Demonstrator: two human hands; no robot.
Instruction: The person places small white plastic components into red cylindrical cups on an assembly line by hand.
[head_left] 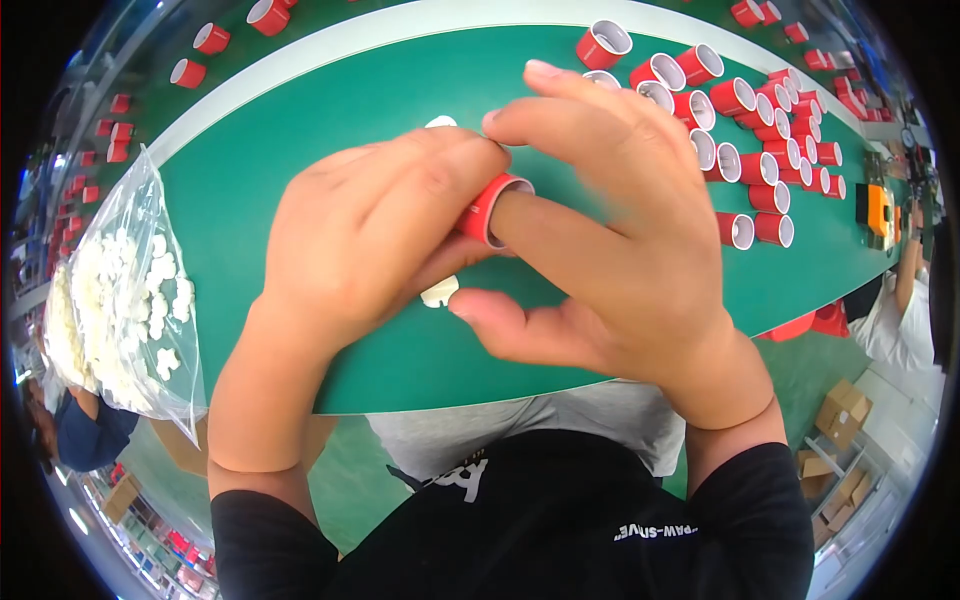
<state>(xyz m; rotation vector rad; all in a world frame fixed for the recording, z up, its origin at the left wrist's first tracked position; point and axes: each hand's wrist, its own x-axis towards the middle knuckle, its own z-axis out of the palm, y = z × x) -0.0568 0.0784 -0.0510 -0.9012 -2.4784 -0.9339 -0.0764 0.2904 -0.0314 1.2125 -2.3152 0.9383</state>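
Note:
My left hand [370,215] is closed around a small red cup [483,212] with a pale inside, held tilted above the table so its mouth faces my right hand [620,220]. One finger of the right hand reaches into that mouth; its thumb and other fingers are spread apart. How deep the finger goes is hidden by the cup wall. Below the hands, a small off-white piece [440,292] lies on the green tabletop [420,365]. Another white piece [441,121] peeks out behind my left hand.
Many similar red cups [733,97] lie on their sides at the right of the table. A clear plastic bag [120,300] with small off-white pieces sits at the left edge. An orange-and-black object [878,210] stands at the far right. Other people are at both sides.

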